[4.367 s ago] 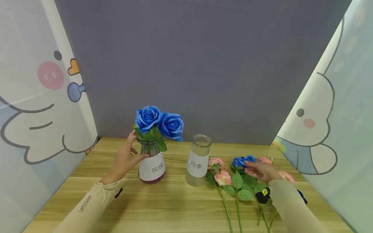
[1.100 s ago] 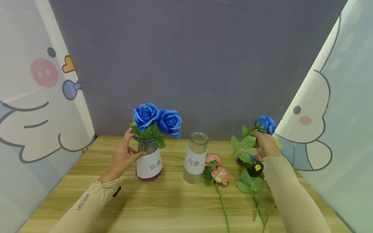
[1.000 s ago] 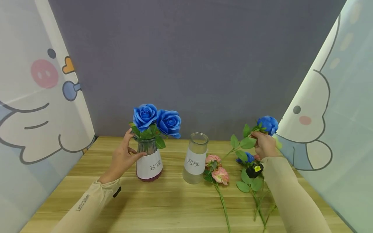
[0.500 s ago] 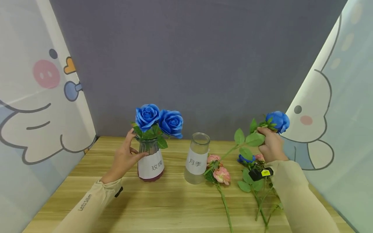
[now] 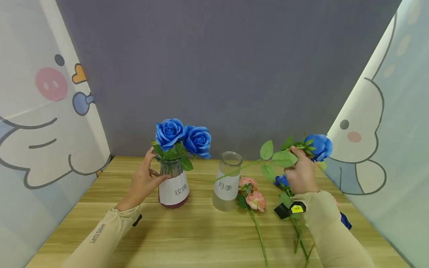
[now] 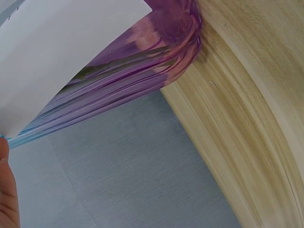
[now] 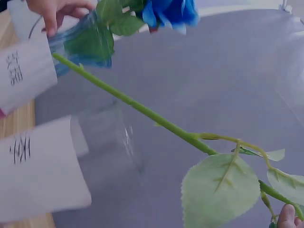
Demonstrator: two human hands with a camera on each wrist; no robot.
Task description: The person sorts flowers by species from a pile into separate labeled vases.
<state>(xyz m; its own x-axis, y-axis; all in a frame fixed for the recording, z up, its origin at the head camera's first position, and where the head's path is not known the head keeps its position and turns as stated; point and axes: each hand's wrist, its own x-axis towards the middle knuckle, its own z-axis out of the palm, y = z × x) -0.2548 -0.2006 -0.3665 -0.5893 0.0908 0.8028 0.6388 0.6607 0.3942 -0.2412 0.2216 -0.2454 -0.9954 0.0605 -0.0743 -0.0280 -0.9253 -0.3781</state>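
Note:
My left hand (image 5: 142, 182) holds the neck of a ribbed glass vase (image 5: 171, 170), purple at its base, thumb in front and fingers behind. On this vase is a white label with Chinese characters, and two blue roses (image 5: 196, 141) stand in it. My right hand (image 5: 301, 173) grips a blue rose (image 5: 320, 147) just below the bloom. Its green stem (image 7: 142, 110) slants down leftward, and its cut end overlaps the straight clear vase (image 5: 223, 204) in the head view. That vase also wears a white label and has no flower in it.
Pink flowers (image 5: 256, 201) lie right of the clear vase, stems toward me. Under my right forearm lie another blue rose (image 5: 281, 181) and more stems, partly hidden. A dark blue bloom (image 5: 345, 221) shows at the far right. A grey panel (image 5: 214, 82) rises behind the wooden table.
The right hand has picked the blue rose up off the table. Lately its stem has swung up leftward to a flatter slant, and the hand has shifted slightly left. The left hand stays at the vase.

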